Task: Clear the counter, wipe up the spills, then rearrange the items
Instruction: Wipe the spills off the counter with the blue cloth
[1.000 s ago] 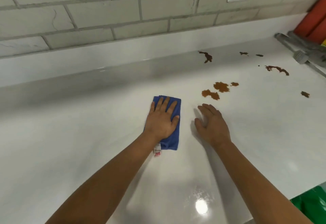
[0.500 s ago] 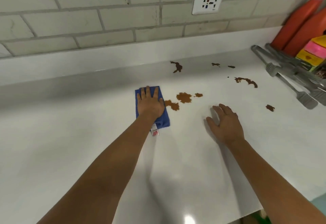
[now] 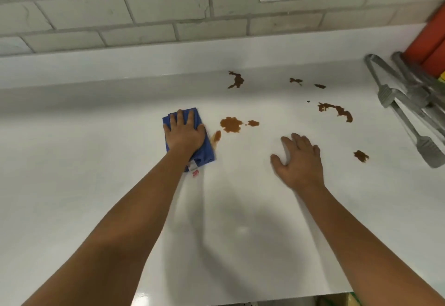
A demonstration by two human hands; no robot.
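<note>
blue cloth (image 3: 203, 153) under left hand (image 3: 184, 134), beside spill (image 3: 231, 124)

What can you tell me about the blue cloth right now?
The blue cloth is a soft, folded rectangle lying flat on the white counter, long side running away from the person. A small white and red tag sticks out at its near corner. The left hand presses on it with fingers straight, covering most of its top. Its right edge touches a smeared brown spill; the larger brown spots lie further right, untouched.
</note>
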